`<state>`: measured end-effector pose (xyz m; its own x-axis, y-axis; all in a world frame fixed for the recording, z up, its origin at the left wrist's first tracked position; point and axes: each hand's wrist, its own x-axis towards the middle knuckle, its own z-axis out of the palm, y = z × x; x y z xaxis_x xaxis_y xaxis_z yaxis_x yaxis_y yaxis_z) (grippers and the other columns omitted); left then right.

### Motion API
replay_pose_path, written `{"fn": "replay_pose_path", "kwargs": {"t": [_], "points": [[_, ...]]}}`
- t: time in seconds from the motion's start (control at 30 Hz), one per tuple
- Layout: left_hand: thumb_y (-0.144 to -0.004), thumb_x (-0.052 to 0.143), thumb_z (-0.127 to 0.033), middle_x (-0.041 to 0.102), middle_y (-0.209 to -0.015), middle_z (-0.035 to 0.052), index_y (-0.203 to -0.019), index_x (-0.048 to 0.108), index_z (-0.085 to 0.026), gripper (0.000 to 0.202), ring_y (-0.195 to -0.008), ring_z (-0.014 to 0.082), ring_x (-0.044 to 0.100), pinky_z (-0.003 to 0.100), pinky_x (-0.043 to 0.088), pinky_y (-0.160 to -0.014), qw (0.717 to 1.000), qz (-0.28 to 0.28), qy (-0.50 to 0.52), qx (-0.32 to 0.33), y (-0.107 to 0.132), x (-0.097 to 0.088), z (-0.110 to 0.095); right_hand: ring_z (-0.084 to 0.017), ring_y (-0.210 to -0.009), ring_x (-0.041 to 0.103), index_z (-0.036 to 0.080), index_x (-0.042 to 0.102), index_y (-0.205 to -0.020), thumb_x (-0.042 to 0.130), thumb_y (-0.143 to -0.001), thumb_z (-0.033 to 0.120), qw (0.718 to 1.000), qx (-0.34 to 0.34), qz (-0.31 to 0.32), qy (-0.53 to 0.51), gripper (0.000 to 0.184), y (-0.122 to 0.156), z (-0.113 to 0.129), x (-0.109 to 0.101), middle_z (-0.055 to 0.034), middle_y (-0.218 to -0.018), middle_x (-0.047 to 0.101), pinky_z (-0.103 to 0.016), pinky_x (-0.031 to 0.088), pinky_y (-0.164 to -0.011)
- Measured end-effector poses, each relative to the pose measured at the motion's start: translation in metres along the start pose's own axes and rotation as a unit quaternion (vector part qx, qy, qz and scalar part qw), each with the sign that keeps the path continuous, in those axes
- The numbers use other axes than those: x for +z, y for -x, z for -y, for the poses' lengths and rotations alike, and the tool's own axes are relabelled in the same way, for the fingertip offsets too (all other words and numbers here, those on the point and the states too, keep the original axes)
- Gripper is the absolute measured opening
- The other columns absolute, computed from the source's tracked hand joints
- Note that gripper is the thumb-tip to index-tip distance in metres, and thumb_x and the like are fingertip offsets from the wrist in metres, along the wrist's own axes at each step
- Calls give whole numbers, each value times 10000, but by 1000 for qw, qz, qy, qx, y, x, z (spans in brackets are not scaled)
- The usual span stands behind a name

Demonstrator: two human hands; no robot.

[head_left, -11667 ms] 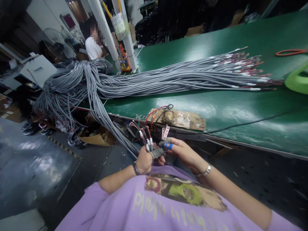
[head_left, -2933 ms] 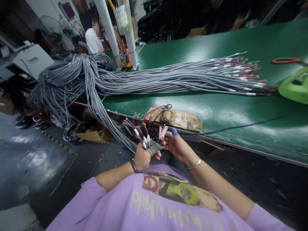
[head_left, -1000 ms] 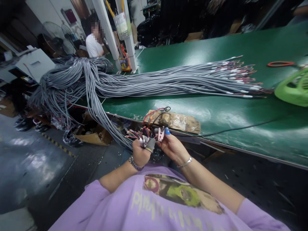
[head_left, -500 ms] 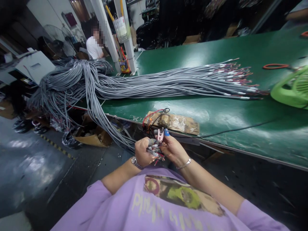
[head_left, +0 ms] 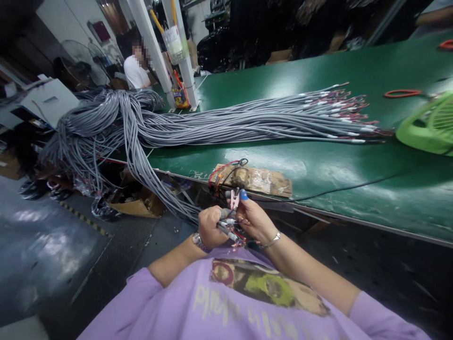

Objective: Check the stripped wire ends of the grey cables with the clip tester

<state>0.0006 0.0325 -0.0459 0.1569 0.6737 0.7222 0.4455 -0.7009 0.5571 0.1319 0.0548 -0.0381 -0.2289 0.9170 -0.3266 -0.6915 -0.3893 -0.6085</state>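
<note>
Left hand [head_left: 211, 227]: closed in a fist around a bunch of long, round, gray cables [head_left: 177, 205], close to their ends.
Right hand [head_left: 260, 224]: almost closed, with the thumb and a finger pinching a small pink clip [head_left: 234, 200].
Strip of blue tape [head_left: 244, 195]: wrapped around the tip of my right thumb, just beside the clip.
Thin red and dark wires [head_left: 241, 242]: poke out of the cable ends between my two hands, below the clip. They are tiny and blurry, so I can't tell which ones my lower right fingers touch.
Silver metal bracelet [head_left: 272, 240]: around my right wrist.
Flat, worn brown board [head_left: 272, 182]: just past my hands, with red and black wires at its left end.
Shiny green table [head_left: 371, 174]: past my hands, under the board.
Big heap of gray cables [head_left: 247, 127]: farther past my hands, lying across the table, with white bits near the ends.
Light green plastic thing with slits [head_left: 433, 123]: well off to the right of my right hand.
Open brown cardboard box [head_left: 139, 208]: low down, to the left of my left hand.
</note>
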Motion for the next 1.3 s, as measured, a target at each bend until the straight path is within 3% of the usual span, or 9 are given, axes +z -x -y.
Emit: {"fn": "replay_pose_path", "kwargs": {"t": [0.13, 0.33, 0.57, 0.9, 1.13, 1.3], "points": [[-809, 550, -322, 553, -546, 7, -728, 542, -214, 135, -455, 144, 503, 276, 361, -448, 997, -52, 1, 60, -9, -5, -7, -106, -506, 543, 184, 683, -700, 802, -636, 509, 1000, -4, 8, 1, 352, 0, 0, -1, 19, -562, 633, -235, 446, -495], [-828, 528, -249, 570, -597, -5, -770, 537, -196, 79, -517, 123, 541, 243, 399, -502, 991, -100, -66, 56, -13, -9, -7, -95, -538, 558, 172, 702, -722, 846, -577, 478, 999, 15, -27, -25, 368, 1, 0, 3, 10, -589, 661, -207, 447, -515], [-824, 514, -243, 550, -582, 1, -810, 553, -185, 72, -470, 136, 503, 265, 373, -451, 993, -55, -30, 101, -14, -3, -1, -95, -498, 519, 176, 687, -663, 827, -604, 484, 1000, 11, -14, -25, 344, 0, 0, 3, 11, -577, 656, -229, 439, -521], [-861, 488, -334, 571, -602, 18, -873, 555, -186, 163, -496, 160, 530, 290, 386, -455, 987, -50, -40, 147, -10, -1, -4, -145, -608, 588, 186, 690, -685, 837, -599, 464, 1000, 4, 4, -23, 326, -1, -3, -2, -5, -627, 672, -268, 491, -608], [-846, 498, -333, 630, -633, 36, -902, 596, -189, 183, -523, 169, 577, 296, 428, -490, 990, -45, -36, 126, -5, 0, -3, -134, -577, 565, 188, 699, -681, 848, -597, 430, 999, 18, -7, -27, 296, 5, 3, 2, -8, -638, 674, -256, 489, -577], [-829, 521, -344, 625, -615, 29, -881, 604, -207, 168, -501, 172, 576, 298, 422, -468, 992, -43, -28, 114, -6, -2, -4, -148, -600, 573, 212, 686, -709, 786, -659, 499, 1000, 24, 0, -17, 308, 6, 3, 2, 0, -643, 657, -274, 491, -601]]}}
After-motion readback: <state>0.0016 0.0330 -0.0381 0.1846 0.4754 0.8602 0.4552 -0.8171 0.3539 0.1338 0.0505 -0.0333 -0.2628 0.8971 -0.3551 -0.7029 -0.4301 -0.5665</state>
